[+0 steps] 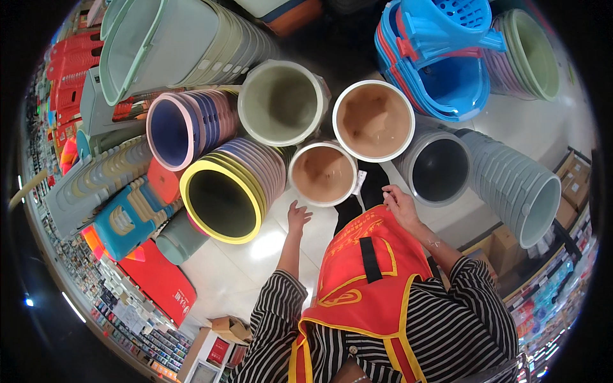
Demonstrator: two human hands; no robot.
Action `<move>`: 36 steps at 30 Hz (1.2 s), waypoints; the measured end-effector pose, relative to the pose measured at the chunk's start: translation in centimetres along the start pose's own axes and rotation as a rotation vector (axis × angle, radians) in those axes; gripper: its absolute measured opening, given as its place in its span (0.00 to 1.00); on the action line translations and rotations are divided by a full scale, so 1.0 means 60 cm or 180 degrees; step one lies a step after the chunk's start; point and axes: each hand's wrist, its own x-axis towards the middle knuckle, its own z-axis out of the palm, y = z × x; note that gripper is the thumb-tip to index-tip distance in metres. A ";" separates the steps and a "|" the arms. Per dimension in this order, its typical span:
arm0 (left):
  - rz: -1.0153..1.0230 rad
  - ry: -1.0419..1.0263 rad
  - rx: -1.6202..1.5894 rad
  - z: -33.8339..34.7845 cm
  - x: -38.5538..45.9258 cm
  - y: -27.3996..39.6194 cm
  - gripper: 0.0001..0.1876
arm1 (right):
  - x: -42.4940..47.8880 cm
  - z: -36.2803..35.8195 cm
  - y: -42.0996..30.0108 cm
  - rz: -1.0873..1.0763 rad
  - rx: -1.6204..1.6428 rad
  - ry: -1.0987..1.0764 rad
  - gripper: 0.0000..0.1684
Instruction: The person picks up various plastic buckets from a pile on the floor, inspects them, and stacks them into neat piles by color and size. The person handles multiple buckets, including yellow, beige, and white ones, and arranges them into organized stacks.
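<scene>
My left hand [299, 218] hangs in the air with its fingers apart, below a tan-lined round plastic bin [322, 174] that carries a white tag [359, 182]. It holds nothing. In front of my red apron [357, 258], my right hand [401, 205] is loosely bent, nothing visible between the fingers. Nearest to it is a stack of grey bins with a dark inside [441, 167]. A larger tan-lined bin [373, 121] stands beyond both hands, beside a grey-green bin [280, 103]. To the left of my left hand is a stack of yellow-rimmed bins [222, 201].
Pink-rimmed bins [170, 131] and large grey buckets [158, 48] are stacked at left, near a teal plastic stool [119, 225]. Blue mop buckets [455, 91] stand far right, with stacked light grey buckets [515, 186] nearer. Cardboard boxes [503, 249] sit on a right shelf.
</scene>
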 end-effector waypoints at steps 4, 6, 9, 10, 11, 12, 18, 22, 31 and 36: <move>-0.0114 0.0100 0.0137 0.002 0.033 -0.018 0.34 | 0.005 0.002 0.010 0.0086 0.0129 -0.0011 0.14; -0.0072 0.0034 0.0212 0.011 0.037 -0.017 0.34 | 0.011 0.002 0.021 0.0196 0.0243 0.0051 0.13; -0.0091 0.0160 0.0278 0.016 0.041 -0.025 0.33 | 0.033 -0.004 0.043 0.0439 0.0459 0.0260 0.13; -0.0046 0.0167 0.0281 0.015 0.045 -0.028 0.33 | 0.044 -0.009 0.045 0.0319 0.0323 0.0407 0.13; -0.0002 0.0172 0.0284 0.014 0.048 -0.032 0.34 | 0.056 -0.017 0.049 0.0199 0.0185 0.0557 0.13; 0.0048 0.0187 0.0282 0.010 0.056 -0.038 0.34 | 0.069 -0.020 0.046 0.0067 0.0051 0.0697 0.13; 0.0525 0.0588 0.0927 -0.026 0.151 -0.112 0.39 | 0.091 0.007 0.015 -0.0296 -0.0107 0.0056 0.12; 0.0442 0.0725 0.1183 -0.001 0.170 -0.083 0.37 | 0.122 0.073 0.043 -0.0531 -0.1005 -0.0268 0.15; 0.1027 0.0593 0.0700 0.006 0.178 -0.056 0.28 | 0.244 0.199 0.103 -0.0222 -0.1670 -0.0048 0.36; 0.1154 0.1045 0.1265 0.029 0.168 -0.039 0.25 | 0.239 0.217 0.116 -0.0454 -0.1381 0.0401 0.37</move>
